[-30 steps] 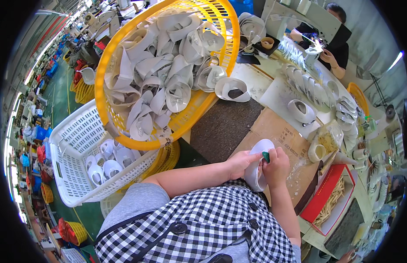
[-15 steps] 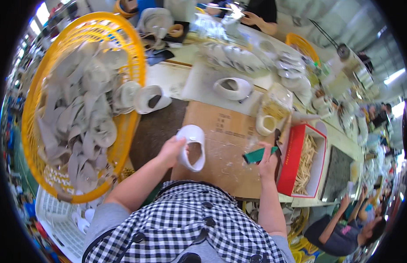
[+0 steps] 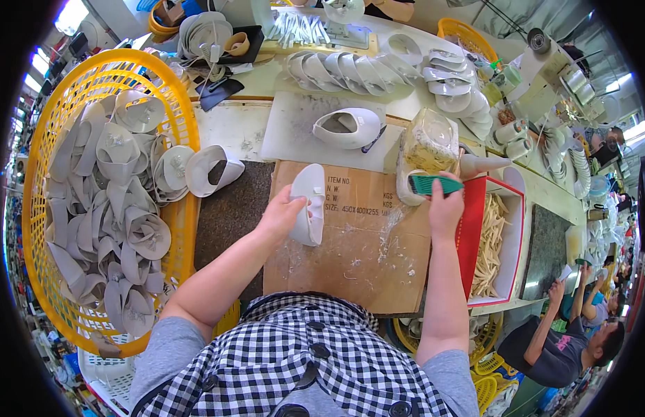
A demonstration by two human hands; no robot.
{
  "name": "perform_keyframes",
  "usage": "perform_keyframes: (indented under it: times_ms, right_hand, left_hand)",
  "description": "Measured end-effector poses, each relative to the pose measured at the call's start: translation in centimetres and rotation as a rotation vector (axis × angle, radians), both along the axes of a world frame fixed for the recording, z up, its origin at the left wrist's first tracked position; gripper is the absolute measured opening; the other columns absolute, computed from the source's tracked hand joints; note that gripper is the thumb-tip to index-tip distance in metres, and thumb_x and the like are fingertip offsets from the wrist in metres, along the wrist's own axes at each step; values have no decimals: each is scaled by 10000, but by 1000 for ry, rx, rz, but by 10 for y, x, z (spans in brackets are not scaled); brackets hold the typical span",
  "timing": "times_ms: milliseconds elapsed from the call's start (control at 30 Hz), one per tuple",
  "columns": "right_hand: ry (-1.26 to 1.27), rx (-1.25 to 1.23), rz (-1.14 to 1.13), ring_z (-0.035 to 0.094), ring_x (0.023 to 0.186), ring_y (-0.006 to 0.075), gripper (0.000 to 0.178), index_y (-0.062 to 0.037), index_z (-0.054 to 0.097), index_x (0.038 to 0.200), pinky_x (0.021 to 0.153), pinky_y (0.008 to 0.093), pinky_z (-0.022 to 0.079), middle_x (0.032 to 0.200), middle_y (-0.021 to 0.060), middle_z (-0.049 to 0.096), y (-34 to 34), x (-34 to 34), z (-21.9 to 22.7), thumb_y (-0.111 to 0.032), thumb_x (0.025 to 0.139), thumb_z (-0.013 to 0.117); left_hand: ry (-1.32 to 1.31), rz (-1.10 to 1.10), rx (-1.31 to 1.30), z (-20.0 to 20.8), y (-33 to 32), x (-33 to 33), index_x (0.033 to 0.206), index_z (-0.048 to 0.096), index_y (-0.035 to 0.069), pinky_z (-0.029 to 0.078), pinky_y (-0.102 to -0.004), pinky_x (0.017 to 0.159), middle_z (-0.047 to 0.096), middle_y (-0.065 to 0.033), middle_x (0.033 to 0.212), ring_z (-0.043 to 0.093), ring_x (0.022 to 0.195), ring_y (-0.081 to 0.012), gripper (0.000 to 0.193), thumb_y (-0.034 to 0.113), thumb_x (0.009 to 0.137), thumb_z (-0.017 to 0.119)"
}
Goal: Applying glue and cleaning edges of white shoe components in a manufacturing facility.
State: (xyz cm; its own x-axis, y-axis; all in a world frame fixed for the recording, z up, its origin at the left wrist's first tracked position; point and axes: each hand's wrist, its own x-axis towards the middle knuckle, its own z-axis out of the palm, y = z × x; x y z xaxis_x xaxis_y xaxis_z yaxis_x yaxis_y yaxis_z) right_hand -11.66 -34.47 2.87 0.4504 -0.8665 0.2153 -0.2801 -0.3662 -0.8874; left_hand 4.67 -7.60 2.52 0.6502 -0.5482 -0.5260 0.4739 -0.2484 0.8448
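Note:
My left hand (image 3: 279,211) grips a white shoe upper (image 3: 310,205) by its side, tilted above the cardboard sheet (image 3: 364,243). In my right hand (image 3: 446,208) is a green flat, ridged brush (image 3: 426,184), its end over the round mouth of a cloudy plastic glue jug (image 3: 433,142) with yellowish stains. Whether the brush touches the jug's mouth I cannot tell. Beyond the cardboard, another white upper (image 3: 346,128) lies on a pale board (image 3: 280,132). One more upper (image 3: 215,170) rests by the basket's rim.
A big yellow basket (image 3: 187,118) full of white uppers stands at the left. A red box (image 3: 478,236) of thin tan strips sits at the right, beside a dark slab (image 3: 548,243). Stacked uppers (image 3: 350,71) line the back of the table. Another person (image 3: 558,347) is at the far right.
My right hand has lifted the green brush up and over the jug's mouth. My left hand has turned the upper so that its opening shows less. The view has shifted slightly.

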Motion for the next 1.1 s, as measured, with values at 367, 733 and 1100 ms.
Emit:
perform_keyframes:
  times_ms: [367,733,1100]
  right_hand:
    - [-247,661,-63,612,755,182,189,-39,465,1049,574,293,562,924,94,554,16,-36,-39,-51,861,486]
    - [14,132,481,607,704,261,132,-44,520,998,617,341,470,788,143,599,139,48,-32,-89,875,529]
    - [207,216,617,591,788,403,174,-51,512,1010,653,431,469,836,204,607,166,13,-23,-66,837,515]
  left_hand:
    - [-13,53,45,-12,-5,3,1176,501,14,460,-289,790,591,-54,989,566,874,-127,333,99,855,507]
    - [-66,68,28,-5,-2,-2,1167,508,-1,475,-292,783,608,-90,1025,595,900,-155,353,59,819,491]
    - [13,24,-130,14,13,-11,1101,482,11,454,-274,785,561,-53,1014,566,860,-129,295,94,825,546]
